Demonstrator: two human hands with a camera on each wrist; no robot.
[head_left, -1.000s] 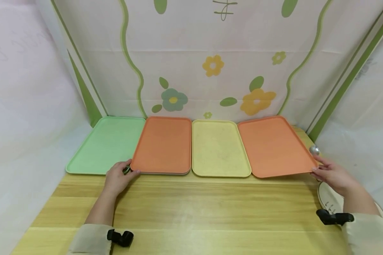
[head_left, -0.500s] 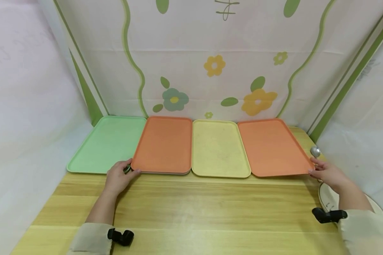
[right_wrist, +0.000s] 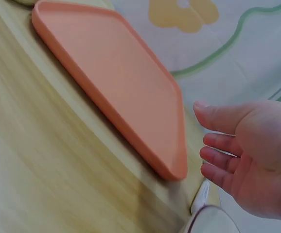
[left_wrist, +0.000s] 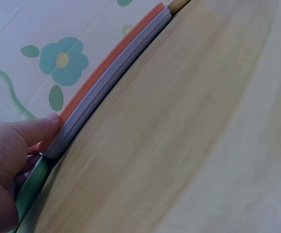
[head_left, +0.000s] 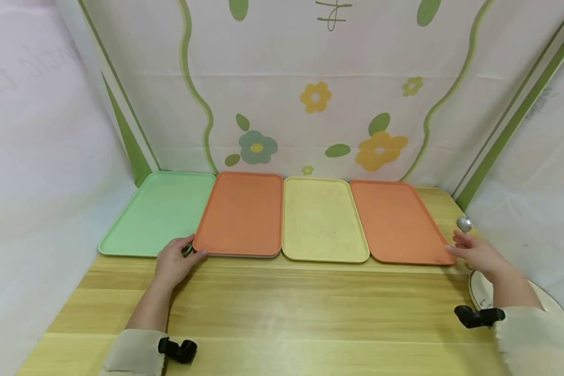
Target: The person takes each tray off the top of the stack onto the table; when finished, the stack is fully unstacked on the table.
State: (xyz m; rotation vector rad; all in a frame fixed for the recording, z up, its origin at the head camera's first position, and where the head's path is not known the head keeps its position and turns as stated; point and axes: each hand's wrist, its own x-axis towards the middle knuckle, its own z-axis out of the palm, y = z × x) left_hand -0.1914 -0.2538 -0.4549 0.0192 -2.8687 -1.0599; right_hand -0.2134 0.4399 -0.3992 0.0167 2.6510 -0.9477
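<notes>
My left hand [head_left: 175, 262] holds the front left corner of the left orange tray [head_left: 242, 214], thumb on its front edge; its other fingers are partly hidden. In the left wrist view, greyish-lilac layers [left_wrist: 106, 90] lie directly under that orange rim. A green tray [head_left: 157, 214] lies to the left, and a yellow tray [head_left: 325, 219] to the right. Farther right, the second orange tray [head_left: 399, 222] lies flat on the table. Beside its front right corner is my right hand [head_left: 481, 256]. The right wrist view shows that hand [right_wrist: 252, 150] holding nothing, its fingers relaxed and apart from the tray.
A spoon [head_left: 464, 223] lies at the table's right edge. Below it, a white plate [head_left: 554, 313] is partly covered by the right forearm. Behind the trays hangs a floral cloth [head_left: 282, 94]. Wooden tabletop [head_left: 282, 313] stretches in front of the tray row.
The right orange tray has come down from a raised, tilted position to lie flat in line with the others. My right hand has let go of it, shifting slightly left. The left hand stays put.
</notes>
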